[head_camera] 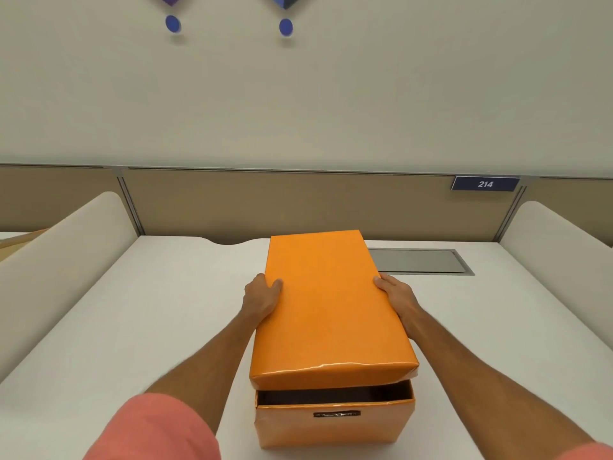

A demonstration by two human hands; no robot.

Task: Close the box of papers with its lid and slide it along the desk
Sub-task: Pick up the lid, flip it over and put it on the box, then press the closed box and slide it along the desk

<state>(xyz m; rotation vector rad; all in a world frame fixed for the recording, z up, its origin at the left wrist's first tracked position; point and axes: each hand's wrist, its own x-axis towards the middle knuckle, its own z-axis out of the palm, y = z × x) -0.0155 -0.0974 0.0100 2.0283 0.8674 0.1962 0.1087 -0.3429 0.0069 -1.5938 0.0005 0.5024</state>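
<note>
Both of your hands hold the orange lid (326, 300) over the orange box (335, 426).

Your left hand (262, 298) grips the lid's left edge and your right hand (396, 298) its right edge, each with the thumb on top and the fingers wrapped under the side. At the near end the lid is raised off the box rim, leaving a dark gap into the box; the contents cannot be made out. That box stands on the white desk (149, 327), near your edge, with a metal cable hatch (421, 262) behind it and a sign reading 214 (485, 184) on the partition.
</note>
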